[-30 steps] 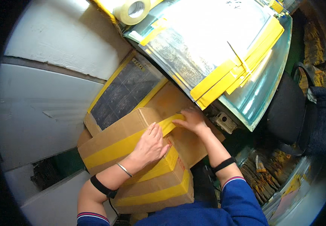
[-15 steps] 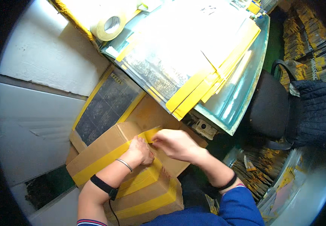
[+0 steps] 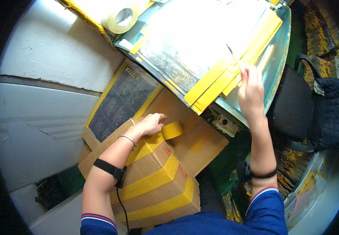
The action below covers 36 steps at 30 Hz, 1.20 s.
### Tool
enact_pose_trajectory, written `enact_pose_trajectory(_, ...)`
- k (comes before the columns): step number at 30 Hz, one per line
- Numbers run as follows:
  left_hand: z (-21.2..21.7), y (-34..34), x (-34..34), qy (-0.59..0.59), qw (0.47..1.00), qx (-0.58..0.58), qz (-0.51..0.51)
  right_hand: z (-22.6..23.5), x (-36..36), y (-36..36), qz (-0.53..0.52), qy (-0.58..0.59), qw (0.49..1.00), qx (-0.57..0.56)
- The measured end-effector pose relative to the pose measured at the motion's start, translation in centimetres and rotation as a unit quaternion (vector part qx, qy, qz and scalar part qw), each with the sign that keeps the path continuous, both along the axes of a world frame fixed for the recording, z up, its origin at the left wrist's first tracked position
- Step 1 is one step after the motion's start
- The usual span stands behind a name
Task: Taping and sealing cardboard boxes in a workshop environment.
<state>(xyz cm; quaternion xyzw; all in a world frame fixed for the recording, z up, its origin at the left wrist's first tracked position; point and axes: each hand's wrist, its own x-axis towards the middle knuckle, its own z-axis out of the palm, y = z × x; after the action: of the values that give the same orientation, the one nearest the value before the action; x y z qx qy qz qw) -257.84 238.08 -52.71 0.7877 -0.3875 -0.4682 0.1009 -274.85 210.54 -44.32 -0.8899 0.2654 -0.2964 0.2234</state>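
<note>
A cardboard box (image 3: 150, 164) banded with yellow tape stands tilted in front of me. My left hand (image 3: 150, 124) rests on its upper edge, fingers partly bent and apart. Just beside those fingers, a loose piece of yellow tape (image 3: 172, 130) sticks out past the box edge and curls. My right hand (image 3: 251, 91) is up over the workbench, thumb and fingers pinched on a slim tool with a dark pointed tip (image 3: 229, 49), whose exact kind I cannot make out. Under it lie flat yellow-edged sheets (image 3: 216, 92).
A wide tape roll (image 3: 120, 19) stands at the bench's back left. Below the bench leans a dark yellow-edged panel (image 3: 124, 103); a flat cardboard sheet (image 3: 200, 141) lies beyond the box. White panels (image 3: 48, 129) line the left. A black chair (image 3: 291, 102) stands right.
My right hand has left the yellow tape at the box and moved up and right onto the slim tool on the bench. My left hand stays on the box. The view has shifted slightly.
</note>
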Motion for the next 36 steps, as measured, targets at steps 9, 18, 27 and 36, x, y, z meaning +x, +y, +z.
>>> enact_pose_trajectory(9, -3.5, -2.4, -0.3, 0.048, 0.993, 0.054, -0.095, -8.4, -9.6, 19.9, 0.188, 0.211, 0.859, 0.426)
enact_pose_trajectory(18, -5.5, -2.2, 0.0, 0.117, 0.987, -0.023, 0.104, -10.6, -6.2, 23.0, 0.167, 0.249, 0.875, 0.381)
enact_pose_trajectory(27, -4.9, -2.6, -0.2, 0.134, 0.987, -0.002, 0.090, -10.0, -4.9, 22.7, 0.181, 0.299, 0.886, 0.306)
enact_pose_trajectory(36, -5.9, -2.6, 0.1, 0.129, 0.988, -0.021, 0.083, -11.6, -3.6, 23.5, 0.243, 0.425, 0.845, 0.215)
